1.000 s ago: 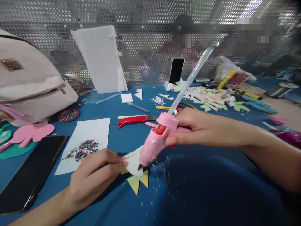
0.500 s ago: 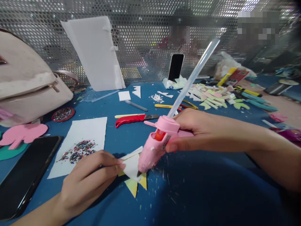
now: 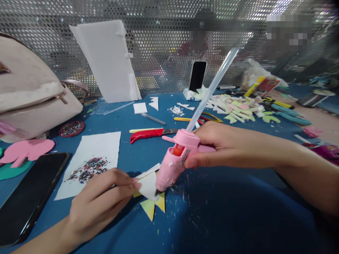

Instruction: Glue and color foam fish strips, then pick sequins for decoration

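In my right hand (image 3: 212, 148) is a pink hot glue gun (image 3: 172, 167), its nozzle pointing down and left. A long clear glue stick (image 3: 213, 88) sticks up from its back end. The dark tip meets the edge of a small white foam or card piece (image 3: 148, 186) with yellow-green pointed pieces (image 3: 148, 209) showing beneath its lower edge. Thumb and fingers of my left hand (image 3: 106, 197) pinch the left side of this white piece. Whether fresh glue lies under the nozzle is too small to tell.
A red-handled knife (image 3: 148, 134) lies behind the glue gun. Left are a white sheet (image 3: 108, 144) with glittery bits, a black phone (image 3: 34, 197) and a backpack (image 3: 31, 102). Cut foam scraps (image 3: 243, 107) pile up at back right, before a perforated metal screen (image 3: 164, 42).
The glue gun has tilted and its glue stick's top has shifted left and down. The nozzle has moved slightly up along the white piece's edge. My left hand stays nearly still.
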The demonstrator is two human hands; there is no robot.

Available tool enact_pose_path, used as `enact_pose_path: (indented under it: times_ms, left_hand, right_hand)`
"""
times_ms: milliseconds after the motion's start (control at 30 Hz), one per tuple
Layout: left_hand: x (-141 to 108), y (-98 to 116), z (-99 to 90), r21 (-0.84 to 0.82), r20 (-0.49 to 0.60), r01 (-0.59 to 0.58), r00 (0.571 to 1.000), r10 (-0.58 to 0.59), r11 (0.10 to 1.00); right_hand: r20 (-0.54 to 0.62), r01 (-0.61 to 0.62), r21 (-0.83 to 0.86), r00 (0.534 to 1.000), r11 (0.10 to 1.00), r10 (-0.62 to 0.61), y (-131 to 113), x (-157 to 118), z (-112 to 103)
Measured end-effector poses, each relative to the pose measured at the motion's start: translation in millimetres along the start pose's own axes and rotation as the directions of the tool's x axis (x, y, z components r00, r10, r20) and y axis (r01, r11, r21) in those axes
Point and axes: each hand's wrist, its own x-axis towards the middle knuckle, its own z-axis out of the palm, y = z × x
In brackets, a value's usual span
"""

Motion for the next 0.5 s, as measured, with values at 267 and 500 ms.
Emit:
enact_pose_path:
  times_ms: [267,500]
  left_hand:
    - [1.3,-1.9,0.0,-0.008,-0.006,-0.027,1.0,0.027,1.0]
    - [1.9,-2.9,-2.0,-0.02,0.023,-0.021,1.0,0.022,1.0]
  right_hand:
    - [0.162,-0.116,0.153,0.983,0.981,0.091,0.6,0.5,-3.2]
    - [0.136,-0.079,0.1,0.988,0.992,0.065,1.2,-0.1,-2.8]
